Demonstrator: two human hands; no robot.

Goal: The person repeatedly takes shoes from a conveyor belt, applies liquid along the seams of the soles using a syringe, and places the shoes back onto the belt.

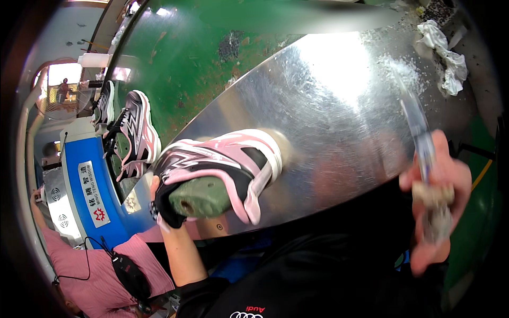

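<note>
On the metal tabletop lies a pink, black and white sneaker [225, 155], tilted on its side, with a green shoe last [204, 199] filling its opening. My left hand [155, 186] grips the sneaker at its left end; most of that hand is hidden behind the shoe. Over the table's right edge, my right hand [448, 175] is closed around a long, slim tool with a shiny, see-through shaft [416, 119]. Motion blurs this tool, so its exact kind is unclear. Its far tip points at a patch of white flakes [405, 71] on the metal.
Two similar sneakers [140, 127] stand at the left on the green surface [196, 58]. A blue and white machine [87, 180] is beside them. Crumpled white paper [450, 58] lies at the far right. At lower left is a person in a pink shirt [101, 270].
</note>
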